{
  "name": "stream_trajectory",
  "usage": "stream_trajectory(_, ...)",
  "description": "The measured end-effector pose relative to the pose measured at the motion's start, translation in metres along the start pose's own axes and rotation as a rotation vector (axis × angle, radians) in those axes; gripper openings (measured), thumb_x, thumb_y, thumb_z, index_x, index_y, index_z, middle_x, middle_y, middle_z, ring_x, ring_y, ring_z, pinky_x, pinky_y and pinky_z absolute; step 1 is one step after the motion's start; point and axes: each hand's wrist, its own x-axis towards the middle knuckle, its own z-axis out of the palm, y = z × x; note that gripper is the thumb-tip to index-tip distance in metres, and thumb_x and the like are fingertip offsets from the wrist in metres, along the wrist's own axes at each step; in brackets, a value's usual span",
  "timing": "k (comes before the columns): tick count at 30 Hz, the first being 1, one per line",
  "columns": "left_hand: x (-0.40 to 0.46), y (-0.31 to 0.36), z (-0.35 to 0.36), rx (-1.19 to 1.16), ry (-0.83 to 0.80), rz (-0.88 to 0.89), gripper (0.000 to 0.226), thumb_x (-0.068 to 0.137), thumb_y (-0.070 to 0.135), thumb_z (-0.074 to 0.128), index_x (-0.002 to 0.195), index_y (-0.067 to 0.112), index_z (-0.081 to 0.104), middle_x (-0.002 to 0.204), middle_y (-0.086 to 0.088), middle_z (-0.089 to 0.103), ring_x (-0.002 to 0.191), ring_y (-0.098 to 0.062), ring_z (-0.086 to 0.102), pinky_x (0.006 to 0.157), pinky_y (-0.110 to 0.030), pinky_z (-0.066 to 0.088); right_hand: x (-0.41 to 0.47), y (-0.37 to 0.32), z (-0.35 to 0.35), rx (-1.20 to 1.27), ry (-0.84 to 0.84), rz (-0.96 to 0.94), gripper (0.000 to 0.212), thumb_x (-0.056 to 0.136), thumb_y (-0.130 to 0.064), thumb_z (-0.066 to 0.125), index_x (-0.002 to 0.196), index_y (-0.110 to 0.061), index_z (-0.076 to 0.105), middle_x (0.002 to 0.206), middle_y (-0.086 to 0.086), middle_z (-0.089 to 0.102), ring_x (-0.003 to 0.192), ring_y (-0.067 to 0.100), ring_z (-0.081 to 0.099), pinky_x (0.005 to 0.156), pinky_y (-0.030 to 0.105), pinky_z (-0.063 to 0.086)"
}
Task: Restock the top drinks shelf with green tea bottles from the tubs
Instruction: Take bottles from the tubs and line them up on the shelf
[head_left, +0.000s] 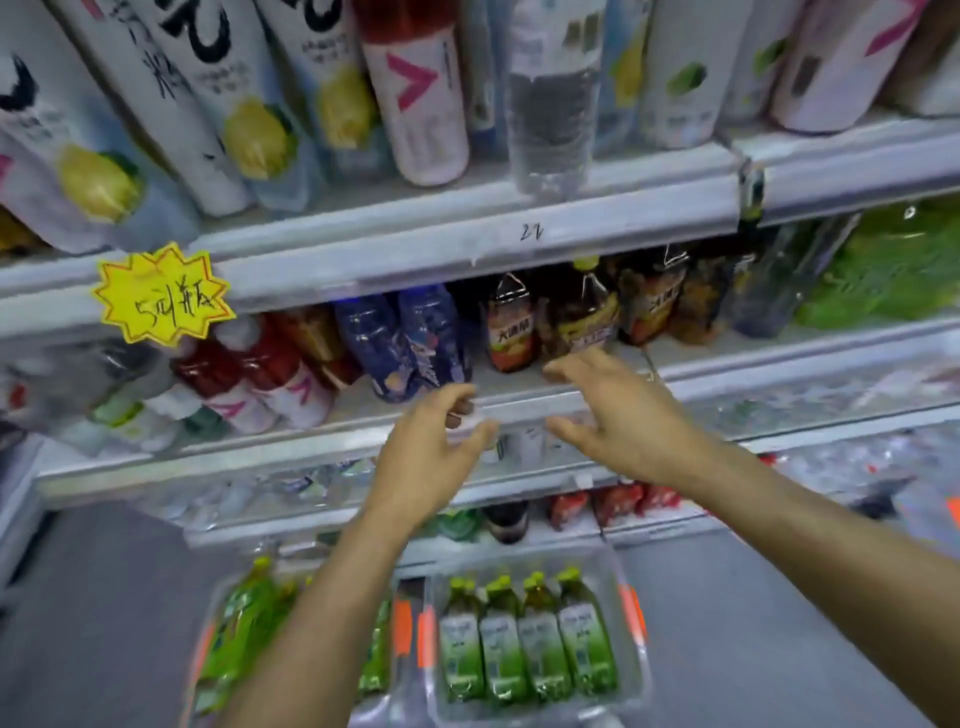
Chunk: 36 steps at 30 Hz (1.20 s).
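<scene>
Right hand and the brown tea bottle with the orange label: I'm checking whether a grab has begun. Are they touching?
Cannot tell. In the head view the open right hand overlaps the shelf edge just below the brown tea bottle; blur hides any gap.

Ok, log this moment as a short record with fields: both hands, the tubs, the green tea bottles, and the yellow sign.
left hand: empty, fingers loosely curled, in front of the middle shelf edge
right hand: empty, fingers spread, reaching toward the brown bottles
tubs: two clear ones on the floor, side by side
green tea bottles: four in a row in the right tub, more in the left
yellow sign: star-shaped, handwritten, on the upper shelf edge
</scene>
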Motion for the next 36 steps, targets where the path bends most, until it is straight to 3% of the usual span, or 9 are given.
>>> stream_trajectory(5,-0.033,-0.108,0.070,-0.185,-0.204,-0.384,0.033,0.095,0.022,0.068,0.127,0.016,0.061,0.115,0.000,0.066,0.099,-0.014,0.060,0.089,-0.030,0.050,-0.014,0.037,0.127,0.120,-0.389,0.237,0.053,0.096,-0.042,0.057,0.141,-0.018,0.044,0.139,0.006,0.047,0.125,0.023,0.049,0.096,0.033,0.044)
stream_trajectory(8,-0.065,-0.161,0.116,-0.254,-0.290,-0.592,0.026,0.098,0.017,0.063,0.123,0.011,0.062,0.110,0.003,0.063,0.097,-0.013,0.057,0.076,-0.013,0.046,-0.038,0.060,0.199,0.220,-0.597,0.394,0.052,0.097,-0.038,0.058,0.141,-0.013,0.045,0.141,0.009,0.049,0.127,0.022,0.050,0.102,0.032,0.040)
stream_trajectory(10,-0.082,-0.191,0.148,-0.287,-0.289,-0.731,0.022,0.097,0.014,0.065,0.118,0.006,0.063,0.100,0.000,0.062,0.088,-0.012,0.057,0.065,-0.004,0.041,-0.057,0.075,0.241,0.263,-0.699,0.483,0.047,0.097,-0.033,0.059,0.137,-0.010,0.048,0.131,0.005,0.053,0.117,0.019,0.055,0.091,0.022,0.040)
stream_trajectory(15,-0.103,-0.253,0.221,-0.304,-0.375,-0.964,0.043,0.096,0.024,0.066,0.135,0.009,0.054,0.093,0.003,0.062,0.093,-0.018,0.058,0.079,-0.026,0.042,-0.094,0.113,0.329,0.260,-0.793,0.738,0.057,0.093,-0.027,0.066,0.139,-0.004,0.043,0.134,0.017,0.056,0.124,0.029,0.056,0.095,0.029,0.043)
stream_trajectory(18,-0.107,-0.285,0.262,-0.252,-0.391,-1.002,0.049,0.096,0.025,0.066,0.139,0.009,0.048,0.095,0.001,0.062,0.087,-0.017,0.060,0.074,-0.027,0.043,-0.108,0.134,0.378,0.244,-0.799,0.806,0.065,0.090,-0.029,0.067,0.141,-0.003,0.036,0.132,0.019,0.056,0.122,0.033,0.056,0.096,0.036,0.047)
stream_trajectory(22,-0.110,-0.322,0.318,-0.199,-0.408,-0.995,0.065,0.091,0.025,0.071,0.146,0.006,0.042,0.133,-0.018,0.059,0.121,-0.034,0.060,0.100,-0.039,0.048,-0.111,0.148,0.434,0.207,-0.756,0.831,0.073,0.089,-0.031,0.068,0.143,-0.003,0.027,0.136,0.021,0.047,0.127,0.037,0.050,0.099,0.040,0.045)
stream_trajectory(26,-0.117,-0.341,0.363,-0.077,-0.376,-0.935,0.073,0.077,0.039,0.070,0.139,0.005,0.049,0.132,-0.017,0.058,0.116,-0.033,0.061,0.095,-0.045,0.054,-0.109,0.153,0.478,0.147,-0.683,0.823,0.082,0.085,-0.032,0.068,0.146,-0.008,0.019,0.133,0.019,0.043,0.126,0.040,0.046,0.096,0.046,0.045)
stream_trajectory(31,-0.117,-0.319,0.378,0.205,-0.284,-0.837,0.077,0.089,0.021,0.065,0.154,0.005,0.028,0.142,-0.018,0.046,0.129,-0.035,0.047,0.098,-0.043,0.047,-0.111,0.160,0.508,0.129,-0.644,0.838,0.120,0.074,-0.034,0.079,0.154,-0.012,-0.008,0.141,0.017,0.037,0.129,0.037,0.041,0.093,0.047,0.046)
stream_trajectory(36,-0.116,-0.318,0.390,0.267,-0.320,-0.801,0.100,0.083,0.024,0.076,0.158,0.006,0.013,0.157,-0.016,0.036,0.137,-0.034,0.044,0.108,-0.044,0.045,-0.113,0.157,0.516,-0.003,-0.543,0.780,0.127,0.071,-0.035,0.082,0.153,-0.011,-0.012,0.133,0.018,0.038,0.119,0.036,0.044,0.081,0.044,0.049)
